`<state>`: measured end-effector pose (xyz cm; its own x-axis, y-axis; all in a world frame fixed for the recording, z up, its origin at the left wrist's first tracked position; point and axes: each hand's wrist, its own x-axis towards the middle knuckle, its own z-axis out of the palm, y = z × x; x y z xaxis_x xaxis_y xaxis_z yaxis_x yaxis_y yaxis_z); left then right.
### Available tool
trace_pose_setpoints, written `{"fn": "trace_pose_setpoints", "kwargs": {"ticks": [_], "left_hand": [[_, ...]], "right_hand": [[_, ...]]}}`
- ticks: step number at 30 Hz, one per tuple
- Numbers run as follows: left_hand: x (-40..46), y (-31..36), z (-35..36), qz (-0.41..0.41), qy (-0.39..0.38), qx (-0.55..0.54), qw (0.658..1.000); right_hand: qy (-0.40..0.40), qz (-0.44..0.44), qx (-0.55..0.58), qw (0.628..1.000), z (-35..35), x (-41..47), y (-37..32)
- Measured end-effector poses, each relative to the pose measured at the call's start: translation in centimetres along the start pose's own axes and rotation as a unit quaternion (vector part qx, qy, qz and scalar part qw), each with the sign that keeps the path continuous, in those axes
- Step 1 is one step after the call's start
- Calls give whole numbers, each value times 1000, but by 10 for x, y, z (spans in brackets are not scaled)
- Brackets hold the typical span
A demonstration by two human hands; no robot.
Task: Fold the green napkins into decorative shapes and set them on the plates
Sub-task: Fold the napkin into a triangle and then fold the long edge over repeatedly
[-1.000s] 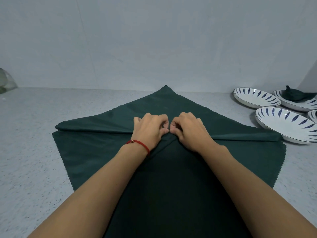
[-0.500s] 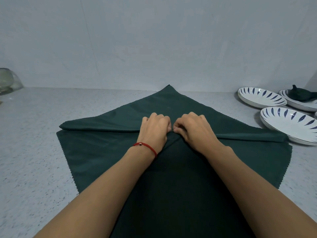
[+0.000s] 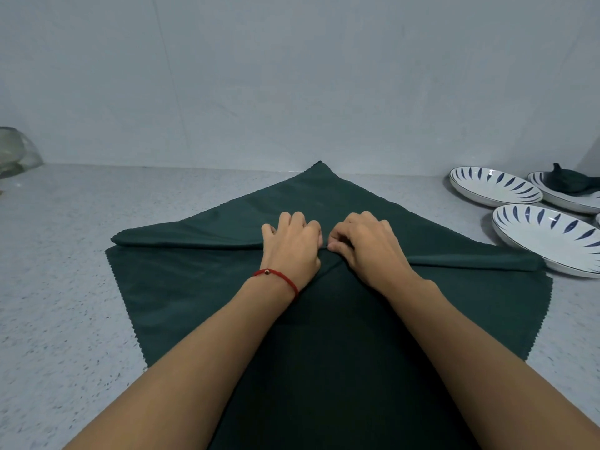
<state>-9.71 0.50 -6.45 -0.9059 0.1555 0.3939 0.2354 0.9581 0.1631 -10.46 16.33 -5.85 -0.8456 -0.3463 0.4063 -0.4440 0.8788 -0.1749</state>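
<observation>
We see the speckled grey counter [image 3: 65,287] running back to a plain pale wall [image 3: 292,76], which meets it in a straight line behind the work. Spread across the counter, point away from the viewer, lies the green napkin [image 3: 194,287]; a rolled or folded band crosses it from left to right, and we judge this band to be the fold now being worked. To the right stand three blue-patterned plates: the near plate [image 3: 519,228] touches the band's right end, the middle plate [image 3: 480,186] sits behind it, and the far plate [image 3: 571,199] already carries a finished folded napkin [image 3: 566,181], so placement is partly done (a fourth rim may peek in at the frame edge). At far left a glass vessel [image 3: 16,151] rests against the wall. The left hand [image 3: 292,245] and right hand [image 3: 367,245] meet at the band's centre, fingers curled and pinching the cloth, probably so the fold stays even on both sides. A red cord bracelet [image 3: 276,276] circles the left wrist.
</observation>
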Motion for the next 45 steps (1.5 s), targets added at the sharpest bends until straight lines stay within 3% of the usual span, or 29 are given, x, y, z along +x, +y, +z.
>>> {"fn": "trace_pose_setpoints", "kwargs": {"ticks": [6,11,14,20,26,29,32,39,42,45], "left_hand": [[-6,-4,-2,51,33,35,998],[1,-2,0,17,15,4,1000],[2,-1,3,0,22,-20,1000],[0,-5,-1,19,33,-23,999],[3,-6,-2,21,17,-1,1000],[8,-2,-3,5,-11,-21,1000],[16,-4,-7,-26,-52,-53,997],[7,-10,2,6,0,-55,998],[5,-13,1,9,4,-74,997],[10,-12,2,-7,-6,-65,998]], "right_hand": [[-23,30,-4,999,6,7,1],[52,-42,-94,993,5,2,-1],[51,-56,-72,995,5,1,-1],[3,1,-9,1000,11,6,-1],[-24,39,-16,999,13,11,-4],[25,7,-33,999,10,2,-2],[11,-7,-19,1000,6,-3,0],[-45,71,28,996,3,9,-4],[-23,142,72,987,4,10,-5],[0,130,63,990,4,7,-7]]}}
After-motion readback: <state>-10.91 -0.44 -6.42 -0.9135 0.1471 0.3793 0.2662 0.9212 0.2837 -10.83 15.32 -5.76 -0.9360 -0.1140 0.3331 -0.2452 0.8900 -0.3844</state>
